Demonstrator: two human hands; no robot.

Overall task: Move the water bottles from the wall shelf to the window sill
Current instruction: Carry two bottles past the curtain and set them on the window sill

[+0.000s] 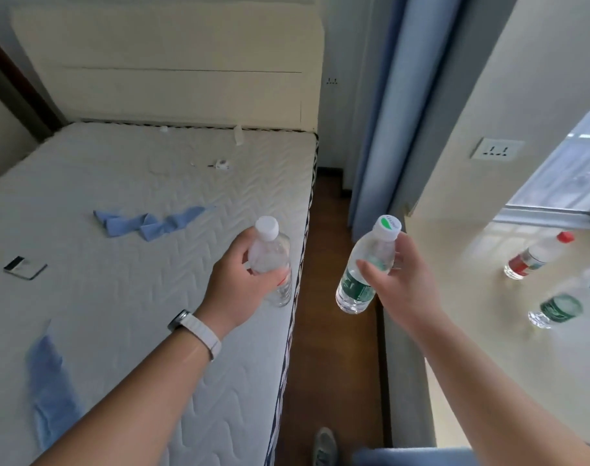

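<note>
We're carrying one per hand, probably to save trips: left hand [243, 280] curled round the clear bottle [270, 260], right hand [399, 280] gripping the green-label bottle [359, 280] near its neck, both mid-air, short of the left edge of the window sill [455, 280].

Mattress [118, 183] at left, headboard [172, 62] behind it; window sill [462, 250] at right, floor [334, 331] between. Left hand [243, 280] holds the left bottle [270, 260] over the mattress edge, right hand [401, 280] the right bottle [357, 287] over the floor. A far bottle [536, 258] and a near bottle [554, 311] sit on the sill.
</note>
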